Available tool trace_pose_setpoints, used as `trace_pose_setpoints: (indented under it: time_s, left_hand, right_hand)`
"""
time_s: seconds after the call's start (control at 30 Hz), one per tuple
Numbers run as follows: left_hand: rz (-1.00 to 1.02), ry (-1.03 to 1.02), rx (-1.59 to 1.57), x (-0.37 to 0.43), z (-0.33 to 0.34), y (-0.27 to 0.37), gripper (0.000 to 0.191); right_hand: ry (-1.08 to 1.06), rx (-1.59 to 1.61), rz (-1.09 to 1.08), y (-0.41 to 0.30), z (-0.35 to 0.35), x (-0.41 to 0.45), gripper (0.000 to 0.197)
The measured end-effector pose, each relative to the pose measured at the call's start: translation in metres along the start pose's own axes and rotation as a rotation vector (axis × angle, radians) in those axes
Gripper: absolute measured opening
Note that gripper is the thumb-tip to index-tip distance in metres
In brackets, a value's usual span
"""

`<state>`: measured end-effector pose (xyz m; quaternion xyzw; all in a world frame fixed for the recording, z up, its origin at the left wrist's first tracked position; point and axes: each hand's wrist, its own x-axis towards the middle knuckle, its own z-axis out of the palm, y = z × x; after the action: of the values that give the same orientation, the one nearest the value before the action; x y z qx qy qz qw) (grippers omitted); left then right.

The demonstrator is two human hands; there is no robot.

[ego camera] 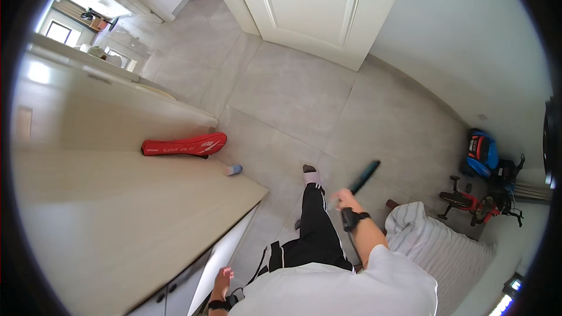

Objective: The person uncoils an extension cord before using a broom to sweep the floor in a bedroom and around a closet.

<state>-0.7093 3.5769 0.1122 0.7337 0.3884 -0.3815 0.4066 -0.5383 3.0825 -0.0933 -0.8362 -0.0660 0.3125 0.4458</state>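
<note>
My right hand point(345, 198), with a black device strapped at the wrist, is closed around a dark, slim, rod-like object point(365, 177) that is blurred; its far end points up and to the right over the tiled floor. My left hand point(225, 275) hangs low beside the cabinet, its fingers partly curled, with nothing visible in it; a black strap circles that wrist. Left of me is a light wooden cabinet top point(167, 210). On it lie a red racket bag point(184, 145) against the panel and a small blue-and-white container point(234, 170) near the edge.
A white panelled door point(311, 0) stands open ahead, with a key in its lock. To the right are a bed with striped bedding point(434, 241), a red child's bicycle point(476, 206) and a blue bag point(482, 153) by the wall. A doorway at upper left shows another room.
</note>
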Motion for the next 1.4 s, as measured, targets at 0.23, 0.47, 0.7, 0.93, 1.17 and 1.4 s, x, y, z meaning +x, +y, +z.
trace_pose_setpoints:
  time_s: [0.23,0.47,0.7,0.93,1.17,1.4]
  left_hand:
    - [0.024,-0.034,-0.02,-0.009,0.05,0.133,0.028]
    - [0.206,-0.042,0.003,0.012,0.058,0.227,0.028]
    - [0.219,0.002,0.008,0.048,0.035,0.256,0.029]
    - [0.276,-0.11,0.104,0.118,0.022,0.331,0.03]
    - [0.305,-0.115,0.076,0.201,-0.009,0.359,0.028]
    - [0.338,-0.071,-0.185,0.216,-0.048,0.393,0.025]
  right_hand:
    - [-0.022,1.238,0.491,-0.108,-0.013,0.208,0.012]
    - [0.036,1.399,0.376,-0.106,-0.082,0.245,0.023]
    - [0.067,1.583,0.666,-0.081,-0.168,0.099,0.016]
    - [0.51,1.472,0.908,-0.016,-0.216,0.061,0.019]
    - [0.525,0.993,0.84,0.025,-0.268,0.211,0.028]
    - [0.286,1.485,0.833,-0.181,-0.2,0.419,0.011]
